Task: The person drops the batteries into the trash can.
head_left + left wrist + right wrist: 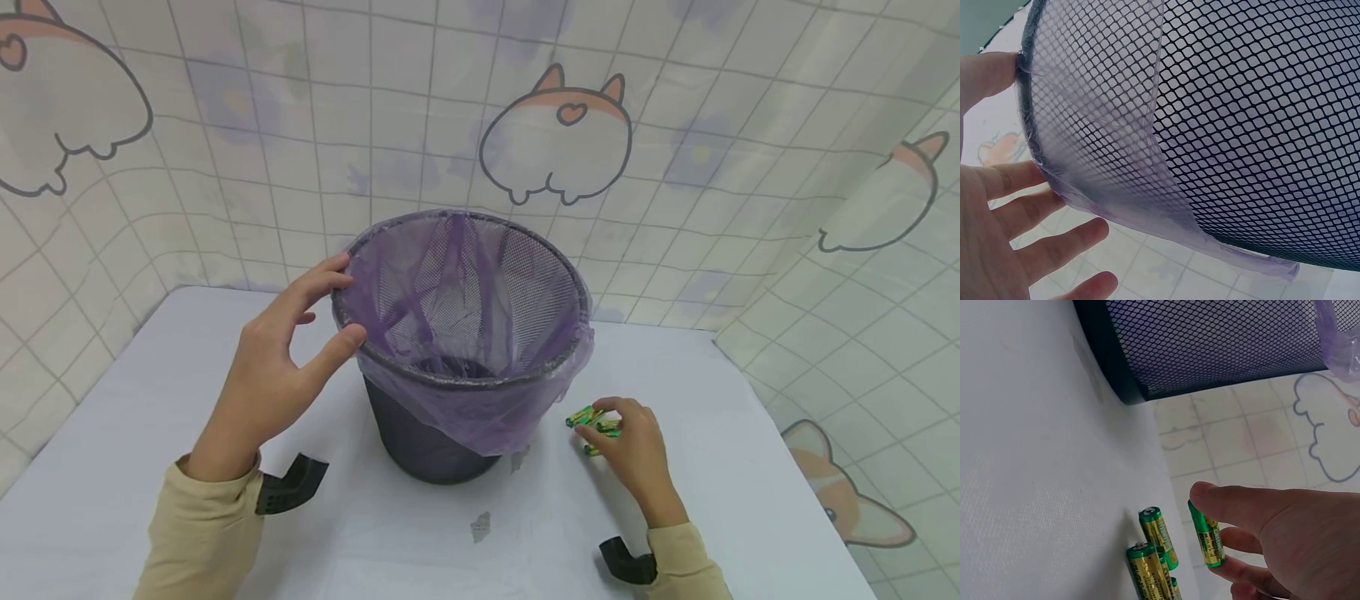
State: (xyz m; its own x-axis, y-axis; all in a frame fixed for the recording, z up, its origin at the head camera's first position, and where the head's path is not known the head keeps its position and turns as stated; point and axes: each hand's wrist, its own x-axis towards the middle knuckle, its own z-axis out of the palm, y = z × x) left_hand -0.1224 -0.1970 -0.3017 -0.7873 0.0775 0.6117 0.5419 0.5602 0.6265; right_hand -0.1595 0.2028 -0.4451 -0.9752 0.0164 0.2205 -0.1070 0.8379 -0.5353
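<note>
Pinching one slim green-and-gold cylindrical battery (1210, 542) between thumb and fingers, the right hand (636, 446) was clamped on it right of centre in the lower half of the head view. In the right wrist view that battery stood out near the lower centre, apart from the other green-and-gold cylindrical batteries (1149, 572), which lay clustered at the bottom of the frame on the white tabletop (405, 554). The left hand (268, 367), left of centre in the head view, had its thumb and fingers spread apart, the thumb and some fingertips touching the rim of a round dark mesh bin (420, 446) without being wrapped around it. The bin stood upright mid-frame, lined with a translucent purple plastic bag (480, 408) folded over its rim. Beige sleeves (202, 533) ran off the bottom edge. Across the top hung a white sheet printed with a grey grid and cartoon animals (420, 108).
</note>
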